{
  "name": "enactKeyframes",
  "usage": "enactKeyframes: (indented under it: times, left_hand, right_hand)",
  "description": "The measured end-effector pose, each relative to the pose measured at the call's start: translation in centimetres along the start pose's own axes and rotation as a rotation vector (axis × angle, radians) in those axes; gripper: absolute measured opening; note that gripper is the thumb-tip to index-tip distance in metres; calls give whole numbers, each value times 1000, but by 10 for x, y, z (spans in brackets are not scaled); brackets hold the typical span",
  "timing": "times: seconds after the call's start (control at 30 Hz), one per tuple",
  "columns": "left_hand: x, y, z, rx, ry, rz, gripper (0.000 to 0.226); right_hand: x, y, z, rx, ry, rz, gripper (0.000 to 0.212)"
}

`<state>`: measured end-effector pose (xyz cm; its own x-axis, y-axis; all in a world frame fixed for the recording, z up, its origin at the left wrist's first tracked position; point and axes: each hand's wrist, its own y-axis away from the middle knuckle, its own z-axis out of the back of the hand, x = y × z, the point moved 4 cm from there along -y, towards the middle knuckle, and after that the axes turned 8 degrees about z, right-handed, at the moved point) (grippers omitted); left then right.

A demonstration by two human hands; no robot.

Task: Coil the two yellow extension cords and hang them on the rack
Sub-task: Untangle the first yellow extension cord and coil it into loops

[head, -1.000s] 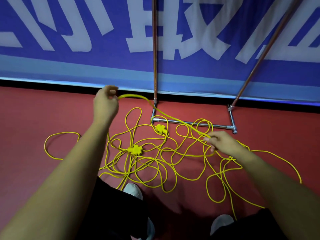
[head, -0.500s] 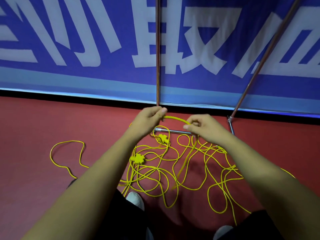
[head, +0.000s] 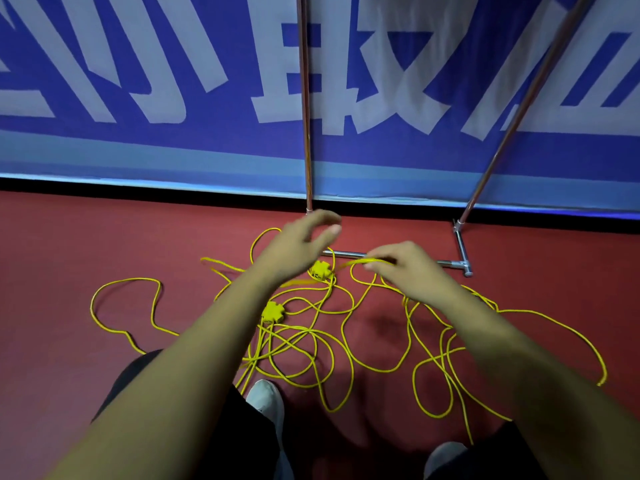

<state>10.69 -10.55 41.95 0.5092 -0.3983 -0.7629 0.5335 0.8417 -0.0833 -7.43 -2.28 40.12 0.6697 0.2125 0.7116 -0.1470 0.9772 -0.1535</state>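
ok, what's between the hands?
Head view: a cord stretch pinched by the right hand, a socket block on the floor, the rack bar behind.

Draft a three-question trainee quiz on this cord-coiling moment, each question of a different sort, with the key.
1. True or false: the yellow cords lie neatly coiled on the floor.
2. Which hand pinches a raised strand of cord? A the left, B the right, C both.
3. Fill in: the number of yellow socket blocks in view is ___.

Key
1. False: they sprawl in a loose tangle.
2. B: the right hand pinches the strand. The left hand is spread and holds nothing.
3. Two: one below the left hand, the other nearer the person's feet.
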Motion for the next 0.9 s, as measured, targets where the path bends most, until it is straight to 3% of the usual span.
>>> enactKeyframes:
  times: [0.1,0.17,0.27,0.4,0.47,0.53,0.63,0.77,0.83,0.9]
  left_hand:
    - [-7,2,-30,255,-24,7,35]
    - [-2,-1,-32,270,-92,21,32]
    - [-4,-9,-17,131,27,40,20]
    - [9,-16,20,-250,361,229,25]
    - [26,-18,36,-357,353,317,25]
    - [45,-18,45,-358,146,378,14]
    - [46,-16,43,-291,-69,234,26]
    - [13,-11,7,53,104,61,29]
    - [3,-5,-14,278,130,62,34]
    - [3,-3,-20,343,135,89,37]
  right_hand:
    - [20,-10,-5,-40,-34,50,12]
    - [18,-14,2,-113,-96,29,10]
    - [-1,-15,8,-111,-145,-4,9]
    - [-63,0,7,77,28,-194,22]
    - [-90,13,6,145,36,-305,25]
    - [-101,19,5,99,-63,-345,23]
    - [-66,10,9,5,-204,-262,20]
    - [7,-9,1,64,-272,-34,7]
    - [23,-15,-1,40,-324,14,8]
    - [22,-20,1,-9,-391,-7,8]
